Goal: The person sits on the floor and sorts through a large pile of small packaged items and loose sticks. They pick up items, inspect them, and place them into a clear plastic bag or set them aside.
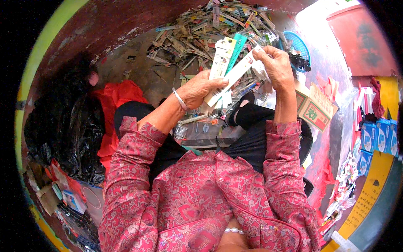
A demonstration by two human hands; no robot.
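My left hand (198, 90) is closed around a small fan of long, narrow packaging cards. Among them are a white and pale-green card (222, 56) with a hang hole at its top and a teal strip (237, 48) behind it. A long white card (236, 79) slants across the front, its lower end under my left thumb. At its upper end my right hand (275, 67) pinches it, fingers bent. Some crumpled clear plastic (261, 70) hangs below the right fingers; whether they grip it too, I cannot tell.
Beyond my hands a big heap of similar narrow cards (184, 42) covers the floor. A blue basket (303, 44) and a cardboard box (315, 110) stand on the right. Black plastic bags (63, 126) and red sheeting (122, 95) lie left. Blue boxes (380, 136) are stacked far right.
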